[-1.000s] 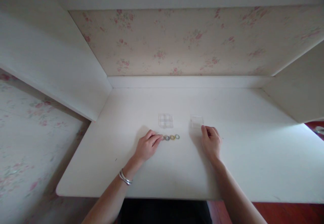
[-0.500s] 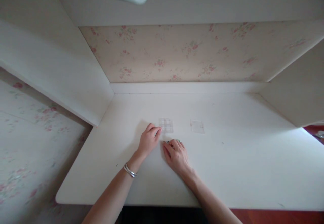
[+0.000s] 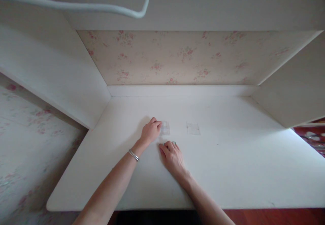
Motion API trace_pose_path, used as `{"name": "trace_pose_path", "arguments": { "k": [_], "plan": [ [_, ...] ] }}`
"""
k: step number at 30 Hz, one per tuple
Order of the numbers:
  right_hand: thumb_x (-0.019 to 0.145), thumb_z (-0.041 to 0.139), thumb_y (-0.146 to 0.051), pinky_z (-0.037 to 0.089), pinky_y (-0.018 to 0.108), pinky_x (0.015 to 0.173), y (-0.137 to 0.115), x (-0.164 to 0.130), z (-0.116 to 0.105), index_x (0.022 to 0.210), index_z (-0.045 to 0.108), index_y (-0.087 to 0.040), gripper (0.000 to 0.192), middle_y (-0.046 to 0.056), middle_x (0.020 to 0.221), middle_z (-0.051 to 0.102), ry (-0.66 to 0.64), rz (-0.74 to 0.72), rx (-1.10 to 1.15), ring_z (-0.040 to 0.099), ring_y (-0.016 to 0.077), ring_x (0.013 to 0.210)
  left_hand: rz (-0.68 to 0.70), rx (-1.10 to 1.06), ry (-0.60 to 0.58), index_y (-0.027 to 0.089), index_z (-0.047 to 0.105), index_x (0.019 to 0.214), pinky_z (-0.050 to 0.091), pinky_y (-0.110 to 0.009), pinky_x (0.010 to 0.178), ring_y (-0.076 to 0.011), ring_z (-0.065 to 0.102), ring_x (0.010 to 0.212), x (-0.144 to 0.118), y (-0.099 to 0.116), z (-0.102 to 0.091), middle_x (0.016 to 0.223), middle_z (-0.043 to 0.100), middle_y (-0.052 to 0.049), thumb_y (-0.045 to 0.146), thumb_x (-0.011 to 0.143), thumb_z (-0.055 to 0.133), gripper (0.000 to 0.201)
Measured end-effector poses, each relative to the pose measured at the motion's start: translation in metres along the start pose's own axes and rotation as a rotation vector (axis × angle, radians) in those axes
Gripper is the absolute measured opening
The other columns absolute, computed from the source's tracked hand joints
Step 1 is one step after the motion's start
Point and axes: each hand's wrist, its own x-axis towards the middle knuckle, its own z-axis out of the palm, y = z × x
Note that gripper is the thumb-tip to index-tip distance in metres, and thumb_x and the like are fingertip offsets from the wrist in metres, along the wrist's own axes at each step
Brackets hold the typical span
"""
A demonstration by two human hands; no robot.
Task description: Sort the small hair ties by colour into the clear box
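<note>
Head view, the only one: both bare hands are working over a white desktop [image 3: 243, 170], forearms coming in from the near edge, a silver bracelet [image 3: 133, 155] circling the left wrist

Left hand [image 3: 151, 130]: thumb and forefinger are closing toward each other at the left border of a clear divided tray [image 3: 166, 128]; I cannot tell whether they are pinching something small, the tray itself or nothing, the tips being too small to read

Right hand [image 3: 173, 158]: palm is facing down, fingers bending low just in front of the tray, nearer the person; a small greenish ring [image 3: 174, 143] is showing beside the knuckles, and the hand may be covering more; whether the fingers are gripping it or only resting on it I cannot tell

A flat clear piece [image 3: 193, 128] is lying to the right of the tray, well apart from it, no hand touching it

Risks, as I am judging them: a light tray could be sliding or tipping if the left fingers catch its border; a small item could be slipping from a narrow pinch, or landing across a divider, clear plastic making the edges hard to see; the right fingers could be nudging the ring sideways, their own cover hiding it
</note>
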Motion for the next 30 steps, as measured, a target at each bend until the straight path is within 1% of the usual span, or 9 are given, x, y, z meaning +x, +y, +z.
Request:
{"name": "trace_pose_path", "arguments": {
  "k": [4,8,11,13,15,17,21,25,30],
  "plan": [
    [0.090,0.044,-0.017,0.038,0.031,0.069,0.002,-0.001,0.001,0.102,0.063,-0.024,0.023,0.006,0.084,0.058,-0.009,-0.017,0.020,0.051,0.0188,0.076,-0.022,-0.086,0.075,0.024,0.064,0.100,0.045,-0.024,0.074,-0.0127,0.059,0.081,-0.008,-0.006,-0.002,0.096,0.058,-0.003,0.030,0.093,0.040,0.026],
    [0.091,0.044,-0.019,0.040,0.030,0.069,0.003,-0.004,-0.001,0.103,0.063,-0.025,0.024,0.006,0.083,0.058,0.026,0.005,0.114,0.051,0.0181,0.077,-0.043,-0.217,0.151,0.021,0.064,0.097,0.046,-0.024,0.076,-0.0131,0.058,0.082,-0.032,-0.011,-0.005,0.092,0.060,-0.004,0.029,0.093,0.040,0.026],
    [0.092,0.042,-0.023,0.042,0.029,0.070,0.004,-0.004,-0.005,0.100,0.064,-0.024,0.023,0.005,0.082,0.057,0.049,0.052,0.215,0.052,0.0171,0.076,-0.028,-0.337,0.108,0.021,0.064,0.097,0.048,-0.024,0.073,-0.0134,0.058,0.083,-0.058,-0.012,-0.005,0.092,0.060,-0.004,0.029,0.092,0.041,0.025],
    [0.093,0.042,-0.026,0.042,0.028,0.070,0.007,0.001,-0.010,0.097,0.065,-0.023,0.024,0.005,0.081,0.056,0.075,0.099,0.281,0.053,0.0162,0.075,-0.020,-0.419,0.040,0.021,0.065,0.097,0.049,-0.024,0.071,-0.0130,0.058,0.081,-0.075,-0.010,-0.004,0.090,0.060,-0.003,0.031,0.092,0.042,0.025],
    [0.093,0.042,-0.029,0.043,0.027,0.070,0.012,0.011,-0.018,0.095,0.065,-0.022,0.025,0.004,0.081,0.056,0.112,0.145,0.323,0.054,0.0155,0.074,-0.015,-0.485,-0.015,0.021,0.066,0.094,0.050,-0.024,0.068,-0.0125,0.058,0.077,-0.088,-0.007,-0.002,0.087,0.060,-0.003,0.032,0.092,0.042,0.026],
    [0.093,0.042,-0.030,0.043,0.027,0.070,0.019,0.025,-0.025,0.095,0.066,-0.022,0.025,0.005,0.082,0.056,0.144,0.162,0.329,0.054,0.0153,0.074,0.000,-0.509,-0.032,0.022,0.066,0.095,0.050,-0.024,0.069,-0.0126,0.059,0.078,-0.096,-0.006,0.000,0.088,0.061,-0.004,0.032,0.092,0.042,0.026],
    [0.092,0.041,-0.030,0.043,0.026,0.068,0.033,0.058,-0.033,0.093,0.067,-0.022,0.027,0.005,0.083,0.057,0.149,0.126,0.230,0.055,0.0147,0.074,0.020,-0.477,-0.015,0.025,0.065,0.097,0.051,-0.024,0.071,-0.0125,0.059,0.081,-0.101,-0.005,0.003,0.092,0.061,-0.002,0.028,0.089,0.046,0.021],
    [0.092,0.043,-0.029,0.040,0.026,0.068,0.041,0.083,-0.029,0.090,0.069,-0.023,0.026,0.004,0.083,0.059,0.057,0.075,0.060,0.055,0.0146,0.074,0.001,-0.411,-0.003,0.025,0.065,0.098,0.051,-0.024,0.071,-0.0125,0.059,0.081,-0.101,-0.005,0.005,0.093,0.060,-0.002,0.027,0.088,0.049,0.019],
    [0.091,0.045,-0.027,0.037,0.026,0.068,0.039,0.098,-0.020,0.087,0.069,-0.025,0.024,0.004,0.085,0.059,-0.043,0.018,-0.074,0.055,0.0150,0.076,0.001,-0.335,-0.001,0.027,0.064,0.100,0.051,-0.024,0.072,-0.0125,0.059,0.081,-0.105,-0.003,0.007,0.094,0.058,-0.001,0.026,0.086,0.052,0.019]
  ]
}}
